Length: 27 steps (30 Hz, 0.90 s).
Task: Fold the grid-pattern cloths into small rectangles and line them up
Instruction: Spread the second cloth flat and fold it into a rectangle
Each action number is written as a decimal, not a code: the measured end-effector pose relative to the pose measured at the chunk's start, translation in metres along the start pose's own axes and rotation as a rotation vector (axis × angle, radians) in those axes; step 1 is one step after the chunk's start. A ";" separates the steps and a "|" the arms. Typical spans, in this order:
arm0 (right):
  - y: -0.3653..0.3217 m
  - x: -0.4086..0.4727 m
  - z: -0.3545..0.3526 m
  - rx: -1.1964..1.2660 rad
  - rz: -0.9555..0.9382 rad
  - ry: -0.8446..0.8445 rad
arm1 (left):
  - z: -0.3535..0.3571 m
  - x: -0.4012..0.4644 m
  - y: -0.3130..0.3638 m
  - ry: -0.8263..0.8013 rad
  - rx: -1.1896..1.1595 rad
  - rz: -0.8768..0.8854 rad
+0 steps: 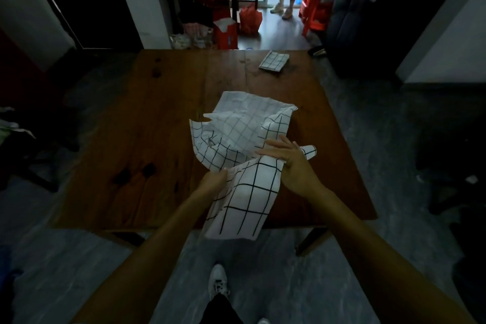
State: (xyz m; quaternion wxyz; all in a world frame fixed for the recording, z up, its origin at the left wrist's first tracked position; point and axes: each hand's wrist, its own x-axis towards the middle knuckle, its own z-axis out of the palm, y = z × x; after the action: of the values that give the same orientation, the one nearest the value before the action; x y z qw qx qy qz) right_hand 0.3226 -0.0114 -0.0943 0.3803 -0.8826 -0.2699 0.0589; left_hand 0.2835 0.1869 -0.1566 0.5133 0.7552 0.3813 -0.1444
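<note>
Left hand (214, 181), right hand (292, 163) hold grid cloth (244, 192) over table (131, 139).

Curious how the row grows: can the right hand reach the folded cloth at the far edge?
Probably not yet: the right hand holds the open cloth; nothing blocks the way, but the folded cloth lies far off.

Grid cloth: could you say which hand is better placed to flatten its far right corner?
Probably the right hand: it lies nearer that corner; the left hand grips the grid cloth lower left.
</note>
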 end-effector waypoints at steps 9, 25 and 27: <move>0.024 0.043 -0.021 -0.030 0.099 0.109 | -0.020 0.069 0.046 -0.147 -0.417 0.214; 0.020 0.114 -0.033 0.340 0.241 0.266 | -0.068 0.122 0.102 0.248 -0.168 0.649; 0.019 0.123 -0.035 0.306 0.234 0.232 | -0.059 0.118 0.112 0.219 0.003 0.886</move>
State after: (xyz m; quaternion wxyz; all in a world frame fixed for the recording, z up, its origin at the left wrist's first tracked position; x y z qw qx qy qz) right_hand 0.4461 0.0200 -0.0704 0.5287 -0.8410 -0.1079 0.0408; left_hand 0.4328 0.2689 -0.1288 0.4809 0.8572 0.0734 0.1691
